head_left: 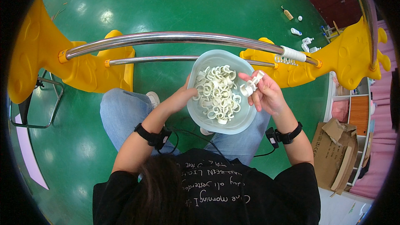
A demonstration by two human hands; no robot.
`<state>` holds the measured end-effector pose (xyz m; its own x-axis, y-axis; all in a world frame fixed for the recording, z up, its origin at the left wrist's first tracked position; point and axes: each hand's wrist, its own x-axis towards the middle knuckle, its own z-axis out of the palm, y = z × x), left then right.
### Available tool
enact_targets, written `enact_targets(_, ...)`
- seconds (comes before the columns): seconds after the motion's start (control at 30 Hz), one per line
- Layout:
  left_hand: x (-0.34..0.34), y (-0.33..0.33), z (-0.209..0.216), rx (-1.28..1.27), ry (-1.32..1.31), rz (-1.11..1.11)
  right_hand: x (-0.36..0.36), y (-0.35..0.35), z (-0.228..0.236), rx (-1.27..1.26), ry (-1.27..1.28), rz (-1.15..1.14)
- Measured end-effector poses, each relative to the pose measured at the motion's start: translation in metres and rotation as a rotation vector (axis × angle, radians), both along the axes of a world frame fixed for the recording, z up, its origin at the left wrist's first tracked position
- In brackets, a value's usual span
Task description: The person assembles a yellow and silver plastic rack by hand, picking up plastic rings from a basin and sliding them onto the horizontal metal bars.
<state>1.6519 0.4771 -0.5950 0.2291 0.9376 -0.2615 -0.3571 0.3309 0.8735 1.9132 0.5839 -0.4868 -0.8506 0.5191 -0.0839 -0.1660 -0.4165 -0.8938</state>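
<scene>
A pale blue plastic basin [227, 128] rests over my lap, tilted slightly. Inside lies a loose heap of white plastic curtain rings [218, 93]. My left hand [188, 93] is closed on the basin's left rim, with its fingers partly hidden behind the wall. Above the basin's right side, my right hand [268, 93] pinches a few white curtain rings [251, 85] between thumb and fingers. How many it holds, I cannot tell. On the upper metal rail [179, 37], a row of white rings [293, 53] is threaded near the right end, small eyelets hanging beneath.
Yellow giraffe-shaped stands [46, 50] hold both rails at either side. A lower rail [154, 59] passes behind the basin. Bottles [287, 13] stand on the green floor at far right. A cardboard box [335, 154] and shelf [359, 112] are to my right, a chair frame [54, 104] left.
</scene>
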Motion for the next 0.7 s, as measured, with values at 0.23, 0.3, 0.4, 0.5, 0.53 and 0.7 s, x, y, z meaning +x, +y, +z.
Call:
enact_targets(0.23, 0.0, 0.0, 0.005, -0.007, 0.001, 0.003, -0.004, -0.006, 0.01, -0.103, 0.017, -0.006)
enact_targets(0.3, 0.0, 0.0, 0.006, 0.005, -0.001, 0.008, -0.003, -0.005, 0.008, -0.11, 0.026, -0.002)
enact_targets(0.4, 0.001, 0.0, 0.008, 0.0, -0.005, 0.014, -0.005, -0.003, 0.006, -0.09, 0.053, 0.009)
enact_targets(0.5, 0.0, 0.0, 0.008, -0.014, 0.007, 0.011, -0.009, -0.005, 0.007, -0.05, 0.058, -0.029)
enact_targets(0.53, -0.001, 0.001, 0.007, -0.011, 0.011, 0.007, -0.01, -0.006, 0.008, -0.035, 0.043, -0.075)
enact_targets(0.7, 0.0, 0.001, 0.005, 0.012, 0.022, 0.011, 0.004, 0.012, 0.011, 0.134, -0.096, -0.217)
